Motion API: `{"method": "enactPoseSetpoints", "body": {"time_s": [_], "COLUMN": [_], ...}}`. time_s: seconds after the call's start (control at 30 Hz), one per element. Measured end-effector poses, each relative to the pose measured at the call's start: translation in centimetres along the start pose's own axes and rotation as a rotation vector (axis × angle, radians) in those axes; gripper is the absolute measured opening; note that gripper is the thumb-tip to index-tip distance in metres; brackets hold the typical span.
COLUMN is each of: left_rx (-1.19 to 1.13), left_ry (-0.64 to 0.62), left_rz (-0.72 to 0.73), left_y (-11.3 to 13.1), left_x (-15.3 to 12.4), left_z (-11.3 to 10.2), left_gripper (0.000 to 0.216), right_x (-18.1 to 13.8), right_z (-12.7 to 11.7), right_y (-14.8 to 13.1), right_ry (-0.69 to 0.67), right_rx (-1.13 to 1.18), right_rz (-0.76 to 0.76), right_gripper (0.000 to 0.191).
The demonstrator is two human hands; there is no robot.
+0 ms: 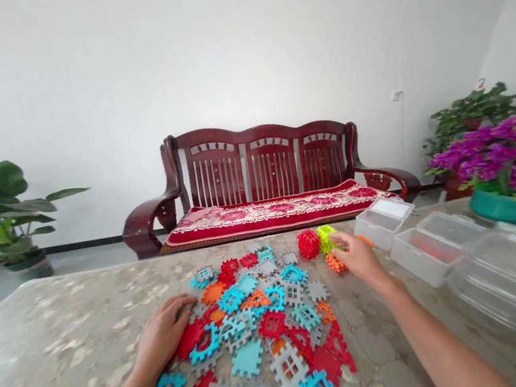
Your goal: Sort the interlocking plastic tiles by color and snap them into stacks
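Crowding worries us: our right hand (355,255) touches the yellow block (325,239), finger grip unclear, beside the red ball (309,244), which a slip could roll. Our left hand (163,329) rests, fingers loosely extended, by flat pieces (247,359).

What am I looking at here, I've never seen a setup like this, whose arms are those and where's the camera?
There's no machine here: those are a person's bare arms, seen by a camera worn on their head, looking forward and down. This single picture comes from there.

On the table lies a spread of notched, flat plastic pieces in red, blue, gray and orange. The left hand rests beside them, holding nothing visible. The right hand has its fingers at a yellow-green block; how firmly it grips, I can't tell. A red block sits beside that. Clear boxes stand farther right.
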State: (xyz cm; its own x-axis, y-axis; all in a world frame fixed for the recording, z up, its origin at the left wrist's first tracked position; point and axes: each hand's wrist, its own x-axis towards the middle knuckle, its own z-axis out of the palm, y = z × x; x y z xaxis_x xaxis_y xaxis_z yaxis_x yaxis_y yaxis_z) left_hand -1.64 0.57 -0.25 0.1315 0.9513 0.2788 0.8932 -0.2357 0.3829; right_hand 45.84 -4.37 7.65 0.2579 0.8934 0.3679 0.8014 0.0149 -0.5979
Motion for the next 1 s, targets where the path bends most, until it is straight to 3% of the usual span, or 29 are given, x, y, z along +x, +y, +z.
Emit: {"method": "enactPoseSetpoints", "body": {"time_s": [0.17, 0.27, 0.7, 1.0], "left_rx": [0.023, 0.013, 0.065, 0.058], "left_ry": [-0.004, 0.001, -0.073, -0.058], "left_rz": [-0.014, -0.027, 0.040, 0.094], "left_y": [0.6, 1.0, 2.1, 1.6], "left_x": [-0.2, -0.4, -0.8, -0.8], "left_z": [-0.3, -0.6, -0.9, -0.2], "left_gripper": [0.038, 0.037, 0.042, 0.044], "right_x": [-3.7, -4.8, -2.5, -1.6], "right_z": [5.1, 7.1, 15.8, 17.0], "right_y": [-7.3, -9.9, -18.9, -21.2], "right_ry": [-0.334, -0.416, -0.467, -0.498], "right_rx": [0.016, 0.024, -0.208, -0.317], "right_rz": [-0.355, -0.466, -0.501, -0.436], "right_gripper": [0.035, 0.033, 0.034, 0.030]}}
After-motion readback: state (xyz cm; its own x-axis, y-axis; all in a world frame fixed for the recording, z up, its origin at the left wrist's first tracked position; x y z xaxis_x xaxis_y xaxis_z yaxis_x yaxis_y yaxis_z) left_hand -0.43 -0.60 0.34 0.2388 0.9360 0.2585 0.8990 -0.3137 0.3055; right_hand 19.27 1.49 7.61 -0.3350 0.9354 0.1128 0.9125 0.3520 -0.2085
